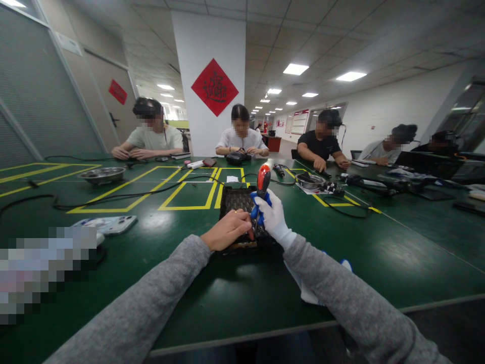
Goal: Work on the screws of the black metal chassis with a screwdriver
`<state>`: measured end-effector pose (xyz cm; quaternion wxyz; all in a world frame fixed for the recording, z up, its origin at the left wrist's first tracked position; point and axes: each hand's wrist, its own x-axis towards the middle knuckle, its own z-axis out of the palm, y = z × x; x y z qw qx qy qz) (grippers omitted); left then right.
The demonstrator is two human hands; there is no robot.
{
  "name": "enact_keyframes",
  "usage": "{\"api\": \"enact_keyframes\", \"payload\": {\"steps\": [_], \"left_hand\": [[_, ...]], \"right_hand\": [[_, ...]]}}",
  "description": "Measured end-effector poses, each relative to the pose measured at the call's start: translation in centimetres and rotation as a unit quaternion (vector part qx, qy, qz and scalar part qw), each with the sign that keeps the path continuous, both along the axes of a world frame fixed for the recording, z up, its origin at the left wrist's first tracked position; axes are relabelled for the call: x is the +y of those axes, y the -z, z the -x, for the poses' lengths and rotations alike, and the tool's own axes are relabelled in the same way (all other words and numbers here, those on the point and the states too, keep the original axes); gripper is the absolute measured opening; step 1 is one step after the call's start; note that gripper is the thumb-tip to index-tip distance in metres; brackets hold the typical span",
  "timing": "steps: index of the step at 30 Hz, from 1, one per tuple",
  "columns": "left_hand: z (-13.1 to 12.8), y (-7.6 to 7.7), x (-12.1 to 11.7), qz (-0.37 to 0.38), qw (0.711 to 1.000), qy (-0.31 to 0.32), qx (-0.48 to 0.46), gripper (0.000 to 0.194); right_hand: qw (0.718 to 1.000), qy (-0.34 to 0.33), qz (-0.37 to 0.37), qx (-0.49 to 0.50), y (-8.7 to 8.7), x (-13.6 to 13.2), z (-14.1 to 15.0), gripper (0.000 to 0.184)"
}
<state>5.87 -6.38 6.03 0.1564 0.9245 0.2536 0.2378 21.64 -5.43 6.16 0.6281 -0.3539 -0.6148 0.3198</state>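
A black opened device (238, 199) lies flat on the green table (397, 253) in front of me. My right hand (273, 217), in a white glove with blue fingertips, grips a screwdriver with a red and black handle (262, 181) held upright, its tip down on the device. My bare left hand (229, 230) rests on the device's near edge, its fingers curled and pinched close to the screwdriver's tip. What those fingers hold, if anything, is too small to see.
A white glove (306, 288) lies under my right forearm. A phone-like device (108, 224) lies at left. Metal bowls (102, 175) (308, 180), cables (125, 194) and tools sit further off. Several other people sit along the far side and right.
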Motion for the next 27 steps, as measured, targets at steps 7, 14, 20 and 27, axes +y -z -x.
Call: {"api": "enact_keyframes", "payload": {"steps": [7, 14, 20, 27], "left_hand": [[-0.1, -0.2, -0.1, -0.004, 1.000, -0.003, 0.010, 0.062], [-0.1, -0.1, -0.1, 0.001, 1.000, -0.011, 0.016, 0.063], [0.0, 0.1, 0.1, 0.008, 1.000, -0.005, -0.014, 0.059], [-0.2, 0.8, 0.8, 0.077, 0.990, -0.067, -0.094, 0.034]], "right_hand": [[1.000, 0.006, 0.004, -0.007, 0.3, 0.2, 0.0, 0.028], [1.000, 0.021, 0.003, 0.015, 0.3, 0.4, 0.0, 0.028], [0.997, 0.015, 0.029, 0.064, 0.2, 0.5, 0.0, 0.030], [0.994, 0.025, 0.039, 0.099, 0.2, 0.8, 0.1, 0.032]]}}
